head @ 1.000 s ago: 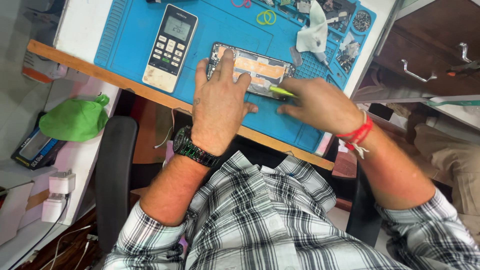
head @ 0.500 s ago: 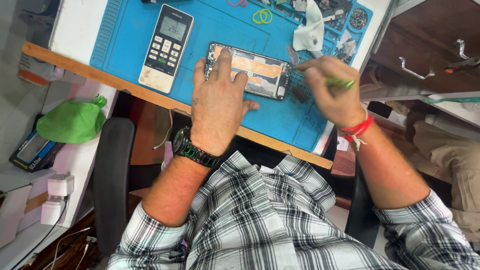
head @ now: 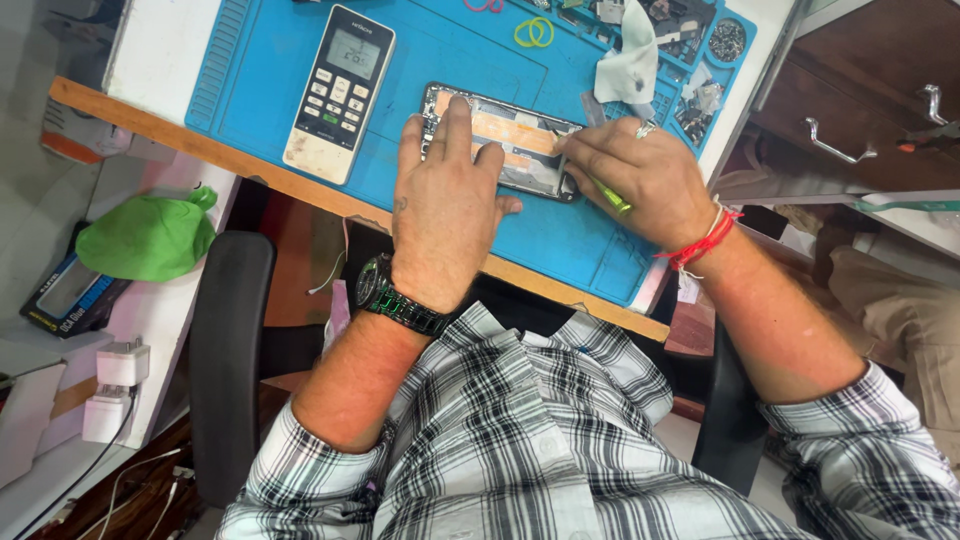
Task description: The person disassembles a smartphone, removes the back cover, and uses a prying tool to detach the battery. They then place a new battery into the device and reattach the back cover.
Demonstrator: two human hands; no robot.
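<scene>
One head-worn camera looks steeply down, close over the blue work mat (head: 590, 235) at the desk edge.

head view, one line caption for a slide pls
Left hand pins an opened phone on a blue mat while the right hand works its edge with a green tool.

The left hand (head: 445, 215) lay flat on the near part of an opened phone (head: 505, 140), fingers spread across its exposed back. The right hand (head: 640, 180) gripped a green tool (head: 608, 192), its fingertips at the phone's right end. The phone rested on a blue work mat (head: 420, 60). A white remote control (head: 340, 95) lay to the left of the phone, apart from it. A yellow ring (head: 535, 32) and a white cloth (head: 628, 65) sat farther back. A green bag (head: 150, 235) lay at far left, off the mat.
</scene>
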